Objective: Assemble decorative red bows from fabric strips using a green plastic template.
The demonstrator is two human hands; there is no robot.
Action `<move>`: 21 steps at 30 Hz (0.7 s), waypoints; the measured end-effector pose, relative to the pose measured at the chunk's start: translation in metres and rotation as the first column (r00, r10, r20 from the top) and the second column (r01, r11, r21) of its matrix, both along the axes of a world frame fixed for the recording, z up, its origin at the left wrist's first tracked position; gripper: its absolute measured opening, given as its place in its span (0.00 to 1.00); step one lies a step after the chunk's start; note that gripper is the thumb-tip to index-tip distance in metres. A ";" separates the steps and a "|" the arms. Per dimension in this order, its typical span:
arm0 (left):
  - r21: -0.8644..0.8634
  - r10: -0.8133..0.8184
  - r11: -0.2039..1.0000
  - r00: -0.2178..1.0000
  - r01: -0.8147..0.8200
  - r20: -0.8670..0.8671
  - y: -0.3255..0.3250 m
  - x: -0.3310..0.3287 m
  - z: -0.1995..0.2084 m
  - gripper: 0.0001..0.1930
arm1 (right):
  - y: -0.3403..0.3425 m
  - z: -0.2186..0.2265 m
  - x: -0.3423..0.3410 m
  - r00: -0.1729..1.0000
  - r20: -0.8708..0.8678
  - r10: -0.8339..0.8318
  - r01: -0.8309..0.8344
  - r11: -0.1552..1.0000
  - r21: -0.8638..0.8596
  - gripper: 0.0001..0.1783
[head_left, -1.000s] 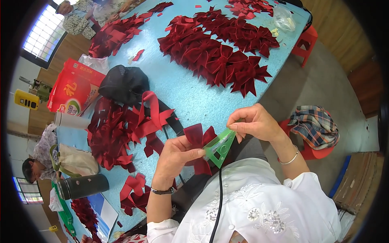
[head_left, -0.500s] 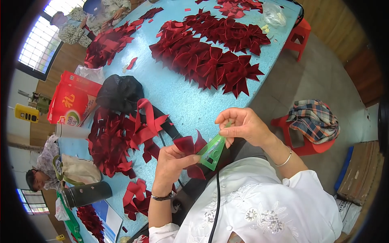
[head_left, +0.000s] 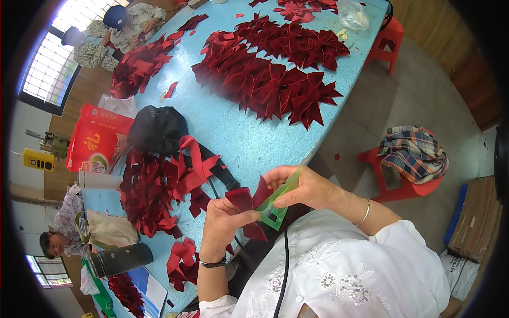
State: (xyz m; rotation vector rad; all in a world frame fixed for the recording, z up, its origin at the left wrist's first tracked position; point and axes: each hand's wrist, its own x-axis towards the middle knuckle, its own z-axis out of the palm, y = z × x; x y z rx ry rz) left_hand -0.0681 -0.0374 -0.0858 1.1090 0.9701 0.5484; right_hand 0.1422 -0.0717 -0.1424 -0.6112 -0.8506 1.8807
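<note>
My left hand point(head_left: 220, 225) is closed on a dark red velvet bow point(head_left: 239, 199), its thumb at the lower corner of a green see-through set square point(head_left: 276, 216). The bow's loops and tails stick out behind and beside the set square. Closed over the upper part of the set square is my right hand point(head_left: 305, 192), thumb on its face. The right fingertips are behind the set square, close to a raised red ribbon end; whether they grip it is hidden. Both hands are just off the table's near edge, above my lap.
On the blue table point(head_left: 233, 138) lie rows of finished-looking bows point(head_left: 265, 82) and a heap of bows point(head_left: 146, 196). A black bag point(head_left: 157, 129), red gift bag point(head_left: 98, 139) and dark bottle point(head_left: 124, 258) stand left. A red stool point(head_left: 389, 183) with checked cloth is right. Other people sit beyond.
My right hand has slid down from the set square's pointed tip to its face, nearer the bow. The set square is now seen more edge-on. My left hand keeps its hold.
</note>
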 end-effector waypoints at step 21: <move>0.010 0.107 0.994 0.994 -0.107 0.009 -0.002 -0.003 -0.005 0.06 | -0.008 0.006 0.004 0.961 -0.020 -0.275 0.276 0.960 0.051 0.27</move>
